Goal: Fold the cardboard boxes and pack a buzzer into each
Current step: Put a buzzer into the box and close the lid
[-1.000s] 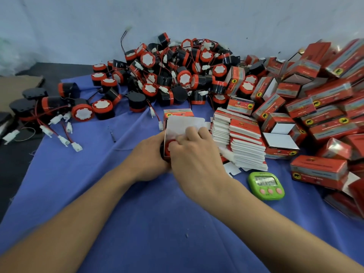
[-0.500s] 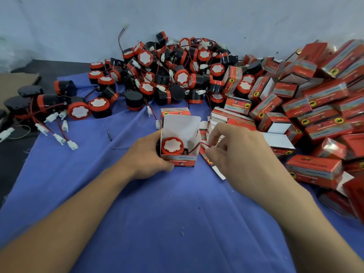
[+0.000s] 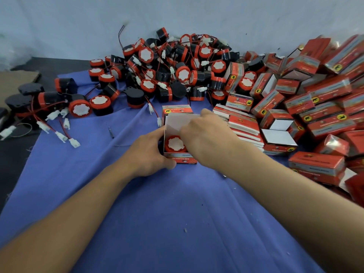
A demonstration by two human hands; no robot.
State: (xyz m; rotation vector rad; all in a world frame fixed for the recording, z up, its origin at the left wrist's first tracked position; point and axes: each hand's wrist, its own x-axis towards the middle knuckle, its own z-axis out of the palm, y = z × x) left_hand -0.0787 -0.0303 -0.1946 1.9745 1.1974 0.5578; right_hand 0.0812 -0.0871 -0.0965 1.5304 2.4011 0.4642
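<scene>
Head view: the right hand (image 3: 204, 140), which half a second ago hung just right of the box (image 3: 180, 159) pinching a red wire, now lies over its open top with fingers bent down; whether they grasp anything cannot be told. The left hand (image 3: 149, 154) still grips the box's left wall, thumb on the front face. The box stands upright in the middle of the blue cloth (image 3: 177, 213), white lid flap raised at the back. A red-rimmed buzzer (image 3: 175, 143) with a white face sits inside it. Just right lies a stack of flat boxes (image 3: 244, 123), beyond it a heap of packed boxes (image 3: 325, 107). Behind, loose buzzers (image 3: 177, 71) pile against a pale wall (image 3: 177, 14).
</scene>
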